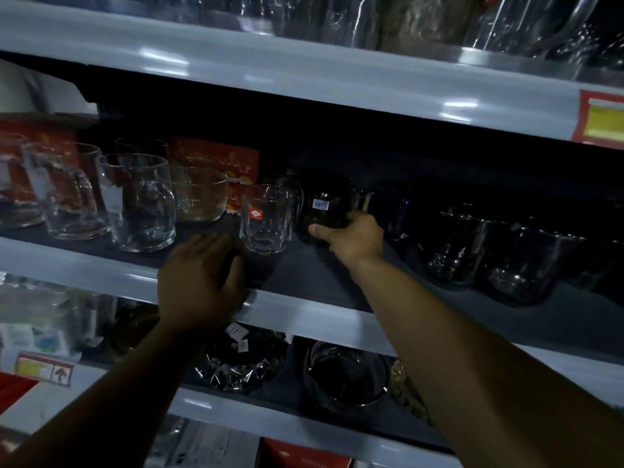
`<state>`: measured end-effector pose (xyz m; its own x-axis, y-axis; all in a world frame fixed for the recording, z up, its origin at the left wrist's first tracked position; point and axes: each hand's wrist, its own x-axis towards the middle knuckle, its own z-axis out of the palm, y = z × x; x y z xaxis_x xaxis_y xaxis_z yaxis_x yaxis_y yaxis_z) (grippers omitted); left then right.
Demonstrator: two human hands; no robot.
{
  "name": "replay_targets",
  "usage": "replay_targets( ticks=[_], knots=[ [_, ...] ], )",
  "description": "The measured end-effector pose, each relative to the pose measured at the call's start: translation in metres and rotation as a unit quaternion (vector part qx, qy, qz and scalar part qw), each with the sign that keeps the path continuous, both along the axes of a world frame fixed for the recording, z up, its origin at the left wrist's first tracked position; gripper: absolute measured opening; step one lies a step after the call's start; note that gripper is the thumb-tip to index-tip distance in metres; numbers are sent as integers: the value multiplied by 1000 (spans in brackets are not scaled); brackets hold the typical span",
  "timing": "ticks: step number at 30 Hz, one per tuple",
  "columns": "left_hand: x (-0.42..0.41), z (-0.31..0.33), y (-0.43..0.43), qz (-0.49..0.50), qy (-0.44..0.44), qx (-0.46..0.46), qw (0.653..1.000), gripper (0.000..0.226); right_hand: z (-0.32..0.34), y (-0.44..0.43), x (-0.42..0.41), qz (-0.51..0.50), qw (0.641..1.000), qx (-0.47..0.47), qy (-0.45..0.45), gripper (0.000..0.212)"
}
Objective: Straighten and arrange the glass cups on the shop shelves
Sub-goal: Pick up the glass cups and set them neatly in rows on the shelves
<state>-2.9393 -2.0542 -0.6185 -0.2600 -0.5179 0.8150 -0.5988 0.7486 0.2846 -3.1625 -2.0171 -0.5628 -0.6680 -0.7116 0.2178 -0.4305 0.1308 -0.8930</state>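
My right hand [351, 236] grips the dark glass cup [322, 207], which stands upright at the hand's eleven o'clock on the middle shelf [304, 268]. A clear cup [266, 217] sits at its nine. My left hand [202, 282] is blurred at the shelf lip, and I cannot tell whether it holds anything.

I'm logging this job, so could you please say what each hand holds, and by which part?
The right hand grips the dark glass cup around its lower body. Whether the left hand holds anything cannot be told.
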Motion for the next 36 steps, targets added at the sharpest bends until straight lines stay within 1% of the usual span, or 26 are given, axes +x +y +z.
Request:
replay_targets(
  ticks=[4,10,12,14,18,21,33,36],
  knots=[
    [0,2,1,-4,5,5,1000,15,-3,-2,-1,-15,1000,4,24,55],
    [3,0,-2,0,-31,15,999,19,-8,-10,-2,-44,997,25,64,56],
    [3,0,-2,-6,-30,13,999,21,-9,-10,-1,-47,996,31,73,57],
    [2,0,-1,-10,-24,10,1000,22,-10,-10,-1,-43,996,36,75,56],
    [1,-1,0,-3,-12,7,1000,16,-12,-9,-3,-36,996,30,81,55],
    [1,-1,-1,-2,-14,2,1000,17,-12,-11,-5,-38,995,32,86,54],
    [0,-1,1,-4,-7,0,1000,16,-15,-17,-8,-42,994,44,96,60],
    [1,-1,3,-2,-13,9,1000,16,-15,-15,-8,-22,995,48,81,57]
  ],
)
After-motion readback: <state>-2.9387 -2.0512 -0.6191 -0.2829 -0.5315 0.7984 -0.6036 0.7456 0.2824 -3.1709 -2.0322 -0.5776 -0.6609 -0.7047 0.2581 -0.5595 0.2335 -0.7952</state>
